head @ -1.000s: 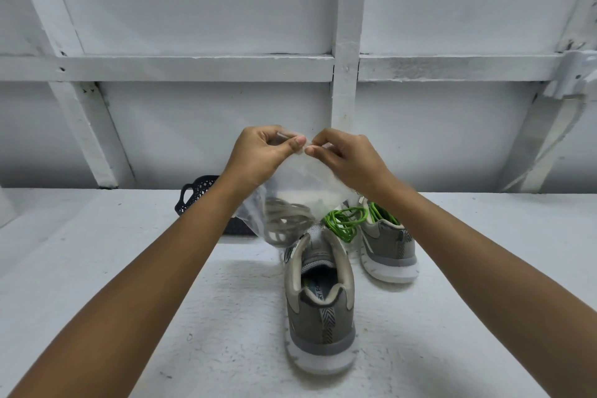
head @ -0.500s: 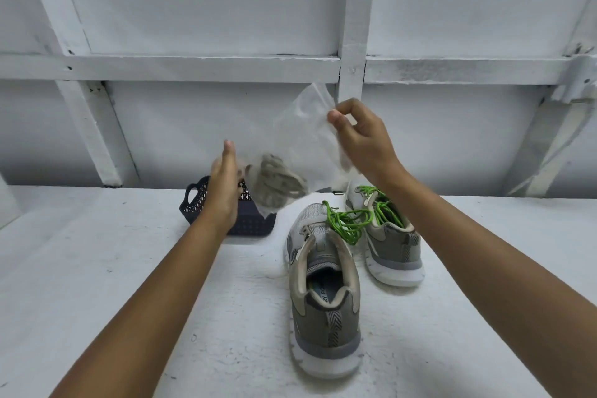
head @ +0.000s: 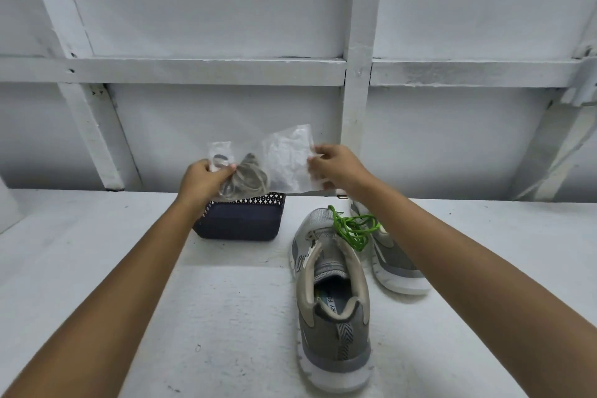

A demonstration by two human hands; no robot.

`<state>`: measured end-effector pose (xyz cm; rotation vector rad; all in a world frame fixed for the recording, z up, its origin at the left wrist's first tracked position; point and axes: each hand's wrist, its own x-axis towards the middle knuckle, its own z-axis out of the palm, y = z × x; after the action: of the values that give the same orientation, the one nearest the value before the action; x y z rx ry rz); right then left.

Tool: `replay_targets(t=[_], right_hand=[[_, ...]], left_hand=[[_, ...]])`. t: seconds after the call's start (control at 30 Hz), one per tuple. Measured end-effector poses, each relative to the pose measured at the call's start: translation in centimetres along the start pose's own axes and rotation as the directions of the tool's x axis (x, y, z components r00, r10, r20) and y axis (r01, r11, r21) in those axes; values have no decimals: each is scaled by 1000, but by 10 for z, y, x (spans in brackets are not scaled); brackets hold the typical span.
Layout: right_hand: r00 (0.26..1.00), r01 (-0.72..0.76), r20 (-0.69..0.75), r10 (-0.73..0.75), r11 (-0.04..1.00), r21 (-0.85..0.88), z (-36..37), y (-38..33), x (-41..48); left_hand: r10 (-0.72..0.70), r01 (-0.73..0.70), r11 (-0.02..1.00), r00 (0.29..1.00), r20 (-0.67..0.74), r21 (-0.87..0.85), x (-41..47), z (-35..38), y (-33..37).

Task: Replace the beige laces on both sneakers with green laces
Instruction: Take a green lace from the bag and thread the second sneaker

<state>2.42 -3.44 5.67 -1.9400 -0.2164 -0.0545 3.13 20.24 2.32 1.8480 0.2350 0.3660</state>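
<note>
Both hands hold a clear plastic bag [head: 287, 158] sideways above a dark basket [head: 240, 220]. My left hand [head: 202, 179] grips the end of the bag with the bundled beige laces [head: 248, 179] inside. My right hand [head: 337, 168] pinches the other end. A grey sneaker [head: 332, 297] stands on the white table with its heel towards me and no lace in it. Loose green laces [head: 353, 228] lie over its toe. The second grey sneaker [head: 392, 260] sits behind it to the right, partly hidden by my right forearm.
The white table [head: 97, 268] runs back to a white wall with painted beams [head: 358, 74]. The dark perforated basket stands near the wall, left of the sneakers.
The bag has gone from held at its top by both hands, to hanging from the right hand alone, to held sideways over the basket, the left hand now gripping its lace end.
</note>
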Motion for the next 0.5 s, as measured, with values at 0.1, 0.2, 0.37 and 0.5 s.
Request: replay_targets(t=[0.1,0.2,0.37,0.5], right_hand=[[999,23,51,-19,997,-80,23,-2,11],[991,130,69,-114,937,-325,47,2,24],[974,203,213,-79,722,-661,72,19,36],[958,266,283,-47,513,-816,85,29,37]], left_hand=[[133,-82,916,986,-104,393,25,-14,-11],[249,-218,770,968,32,600,41,-17,-25],[108,-287,385,958,266,877,64,-14,-47],[39,-336,70,942,334,939,66,-6,-58]])
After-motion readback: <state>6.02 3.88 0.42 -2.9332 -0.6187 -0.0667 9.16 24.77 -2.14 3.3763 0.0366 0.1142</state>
